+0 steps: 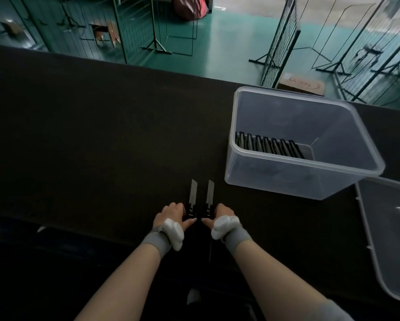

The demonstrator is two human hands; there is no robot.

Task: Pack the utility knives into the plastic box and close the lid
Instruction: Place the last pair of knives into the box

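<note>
The table [101,147] is dark and matt. The plastic box [275,179] and its lid [379,239] are translucent, frosted, smooth. The left utility knife [192,193] and the right utility knife [209,193] show bare grey metal blades with a dull sheen. The wristbands [157,243] are grey cloth; the white pods [174,232] on them look like smooth plastic.

Bare forearms [124,274], grey elastic wristbands [156,242], a white rounded pod [174,232] strapped behind left hand [171,213] and right hand [223,214]
</note>
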